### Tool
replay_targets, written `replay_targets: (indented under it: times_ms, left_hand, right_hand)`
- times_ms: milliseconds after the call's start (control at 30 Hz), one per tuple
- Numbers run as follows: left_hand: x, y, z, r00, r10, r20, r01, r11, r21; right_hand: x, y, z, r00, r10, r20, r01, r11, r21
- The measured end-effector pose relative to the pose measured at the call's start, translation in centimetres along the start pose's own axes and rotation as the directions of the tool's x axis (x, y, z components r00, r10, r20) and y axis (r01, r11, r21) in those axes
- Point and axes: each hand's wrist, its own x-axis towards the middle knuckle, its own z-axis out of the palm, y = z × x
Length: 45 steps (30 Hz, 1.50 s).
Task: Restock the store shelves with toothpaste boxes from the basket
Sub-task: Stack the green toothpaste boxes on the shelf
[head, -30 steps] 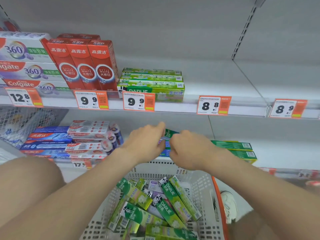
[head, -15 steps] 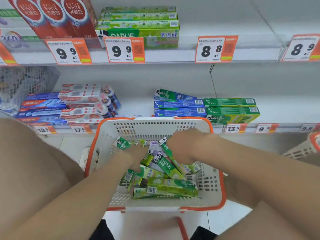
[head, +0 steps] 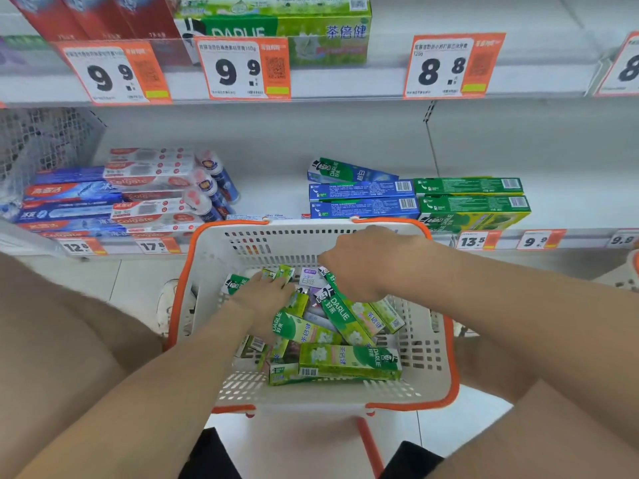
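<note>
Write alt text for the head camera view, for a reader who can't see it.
The left hand and right hand reach into a white, orange-rimmed basket of green toothpaste boxes; whether either grips one is unclear. Behind it, the lower shelf holds stacked blue cartons beside green cartons, above price tags.

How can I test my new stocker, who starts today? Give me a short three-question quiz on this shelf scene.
1. True or false: the left hand and the right hand both reach into the basket.
2. The price tag in front of the upper-shelf green boxes reads: A 9.9, B 13.5, C 17.8.
3. Which brand name shows on the loose boxes in the basket?
Key: 1 true; 2 A; 3 Darlie.
</note>
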Motion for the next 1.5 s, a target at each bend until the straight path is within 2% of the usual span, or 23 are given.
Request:
replay_targets:
  times_ms: [133,300,433,533,600,700,767,833,967,1000,1100,1167,1233,1300,1367,1500]
  left_hand:
    - [-0.8,-0.2,-1.7,0.997,0.018,-0.069,-0.022,0.998,-0.058]
    - [-3.8,-0.2,-6.7,0.989,-0.013,-0.151,-0.029,0.962,-0.271]
    - [-7.7,-0.4,-11.2,0.953,-0.051,-0.298,-0.103,0.871,-0.480]
    - [-10.7,-0.7,-14.9,0.915,-0.129,-0.383,-0.151,0.770,-0.620]
    - [-12.4,-1.5,-17.1,0.896,-0.175,-0.407,-0.194,0.671,-0.715]
    - [-14.7,-2.6,-19.8,0.881,-0.221,-0.419,-0.271,0.490,-0.828]
    - [-15.6,-2.8,-21.2,0.877,-0.274,-0.394,-0.299,0.331,-0.895]
    - [-16.0,-2.9,-22.6,0.883,-0.320,-0.344,-0.299,0.181,-0.937]
    - [-16.0,-3.1,-24.4,0.875,-0.354,-0.331,-0.323,0.086,-0.943]
    - [-15.9,-3.5,-24.6,0.865,-0.376,-0.333,-0.346,0.034,-0.938]
    - [-15.8,-3.8,-25.3,0.852,-0.430,-0.298,-0.400,-0.169,-0.901]
    - [-15.6,-3.8,-25.5,0.850,-0.458,-0.263,-0.428,-0.307,-0.850]
    - [-15.3,-3.6,-25.7,0.849,-0.459,-0.259,-0.451,-0.378,-0.808]
    - [-15.1,-3.2,-25.9,0.847,-0.460,-0.266,-0.459,-0.384,-0.801]
    - [-14.9,-3.1,-26.0,0.837,-0.483,-0.260,-0.465,-0.375,-0.802]
    - [-15.6,-3.0,-27.2,0.820,-0.499,-0.280,-0.493,-0.367,-0.789]
  right_hand:
    - [0.0,0.5,0.3,1.000,0.024,0.020,-0.025,0.999,0.024]
    - [-0.8,2.2,0.5,0.997,0.072,0.027,-0.074,0.995,0.062]
    - [-1.4,3.4,0.5,0.993,0.082,0.091,-0.090,0.992,0.092]
    - [-2.2,4.1,-0.2,0.997,0.044,0.062,-0.057,0.975,0.215]
    - [-2.9,4.1,-0.8,0.995,0.024,-0.099,0.004,0.962,0.273]
    - [-3.9,4.2,-1.9,0.899,0.063,-0.434,0.111,0.925,0.364]
    - [-4.6,4.7,-3.0,0.825,0.120,-0.552,0.158,0.889,0.429]
    - [-5.0,5.1,-3.8,0.796,0.139,-0.590,0.163,0.888,0.429]
    - [-5.3,6.0,-4.8,0.783,0.130,-0.608,0.159,0.904,0.397]
    - [-5.5,6.4,-5.1,0.774,0.147,-0.616,0.167,0.891,0.422]
    - [-6.4,7.6,-6.2,0.756,0.259,-0.601,0.217,0.768,0.603]
    - [-7.0,7.9,-6.8,0.752,0.323,-0.575,0.327,0.575,0.750]
    - [-7.4,7.9,-7.1,0.758,0.384,-0.526,0.426,0.319,0.847]
    - [-7.4,8.1,-7.4,0.794,0.409,-0.450,0.424,0.158,0.892]
    - [-7.3,8.2,-7.7,0.819,0.394,-0.417,0.413,0.099,0.905]
    - [-7.1,7.5,-8.7,0.797,0.441,-0.412,0.472,-0.029,0.881]
